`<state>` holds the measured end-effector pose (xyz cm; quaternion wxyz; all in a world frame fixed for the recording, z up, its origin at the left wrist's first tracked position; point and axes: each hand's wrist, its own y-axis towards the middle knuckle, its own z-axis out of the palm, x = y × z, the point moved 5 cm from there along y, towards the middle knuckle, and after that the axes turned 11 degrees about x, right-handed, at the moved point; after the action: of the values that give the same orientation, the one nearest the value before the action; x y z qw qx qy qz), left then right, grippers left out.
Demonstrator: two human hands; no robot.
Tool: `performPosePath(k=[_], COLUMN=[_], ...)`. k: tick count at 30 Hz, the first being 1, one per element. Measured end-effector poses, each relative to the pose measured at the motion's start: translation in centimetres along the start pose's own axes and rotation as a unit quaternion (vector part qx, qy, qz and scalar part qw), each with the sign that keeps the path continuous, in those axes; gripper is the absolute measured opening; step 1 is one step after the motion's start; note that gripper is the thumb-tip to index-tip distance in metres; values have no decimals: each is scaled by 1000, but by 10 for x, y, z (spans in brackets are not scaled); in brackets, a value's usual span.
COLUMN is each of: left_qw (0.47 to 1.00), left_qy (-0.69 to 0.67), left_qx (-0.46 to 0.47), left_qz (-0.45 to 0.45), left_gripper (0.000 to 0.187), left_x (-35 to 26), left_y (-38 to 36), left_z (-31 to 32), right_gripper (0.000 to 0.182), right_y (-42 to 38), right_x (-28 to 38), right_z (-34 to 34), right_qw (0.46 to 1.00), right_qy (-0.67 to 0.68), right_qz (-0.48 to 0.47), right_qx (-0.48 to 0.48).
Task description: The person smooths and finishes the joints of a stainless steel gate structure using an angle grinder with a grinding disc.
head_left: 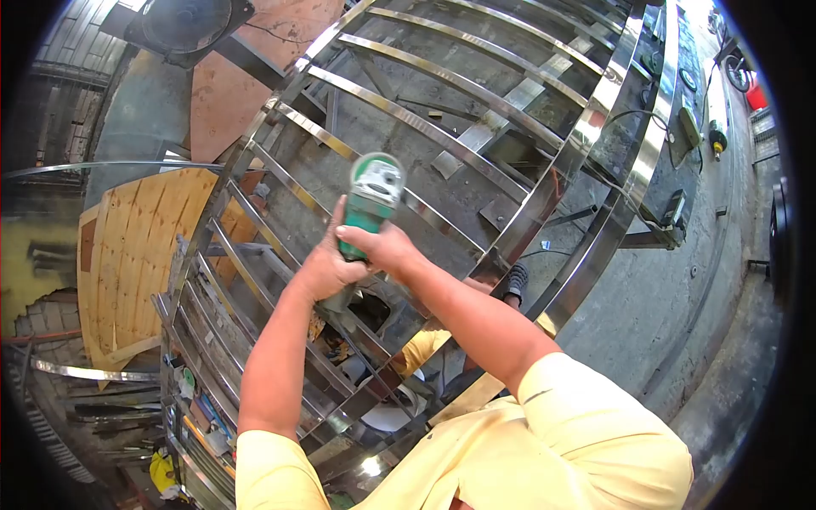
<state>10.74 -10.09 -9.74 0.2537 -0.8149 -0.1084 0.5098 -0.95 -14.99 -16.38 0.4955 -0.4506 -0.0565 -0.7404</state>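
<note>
Both hands grip a green angle grinder (371, 204), its round head pointing away from me over a shiny metal frame (463, 151) of parallel bars. My left hand (321, 265) is wrapped round the body from the left, lower down. From the right, my right hand (387, 246) closes over the top of the body, its thumb lying across the green casing. The grinder's head overlaps one of the thin cross bars in this view, and the disc edge looks blurred. The grinder's rear end hangs below my hands, above the bars.
A curved wooden panel (144, 263) leans at the left. A large round fan or speaker (185, 24) stands at the top left. Long polished tubes (586, 263) run along the right side of the frame. Tools and scrap lie at the lower left, near a yellow bag (161, 473).
</note>
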Motion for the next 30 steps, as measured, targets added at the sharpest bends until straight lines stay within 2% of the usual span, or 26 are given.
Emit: performPosePath(k=[3, 4, 8, 13, 15, 17, 19, 20, 22, 26, 29, 30], left_qw=[999, 999, 999, 990, 988, 983, 976, 972, 973, 982, 988, 990], left_qy=[-23, -10, 21, 94, 91, 84, 116, 132, 121, 124, 120, 117], left_qx=[-27, -41, -1, 102, 121, 161, 179, 187, 186, 139, 93, 83], left_qz=[7, -14, -24, -28, -18, -40, -48, -50, -62, -43, -5, 2], left_gripper=[130, 130, 130, 128, 127, 126, 125, 125, 125, 125, 124, 123], left_x=[2, -2, -13, -32, -37, -49, -62, -68, -67, -71, -79, -85], left_y=[-4, -10, -19, -24, -33, -44, -49, -51, -50, -39, -19, -8], left_z=[-13, -11, 1, 54, 75, 89, 98, 101, 100, 94, 87, 84], right_gripper=[66, 67, 64, 57, 59, 62, 62, 63, 67, 67, 64, 62], right_y=[13, 19, 2, -83, -114, -141, -153, -155, -161, -137, -122, -119], right_x=[7, -3, -17, -21, -29, -25, -37, -38, -23, -21, 5, 18], right_z=[14, 16, 12, -7, -7, -8, -12, -13, -6, -20, -37, -44], right_qw=[998, 999, 1000, 995, 992, 993, 990, 990, 985, 990, 992, 994], right_qy=[-6, -8, 24, 61, 85, 49, 26, 61, 129, 120, 102, 89], right_qz=[56, 37, 1, -42, -13, 0, -22, -20, -17, 11, 36, 11], right_qx=[24, 14, 9, -62, -90, -109, -136, -128, -111, -71, -70, -60])
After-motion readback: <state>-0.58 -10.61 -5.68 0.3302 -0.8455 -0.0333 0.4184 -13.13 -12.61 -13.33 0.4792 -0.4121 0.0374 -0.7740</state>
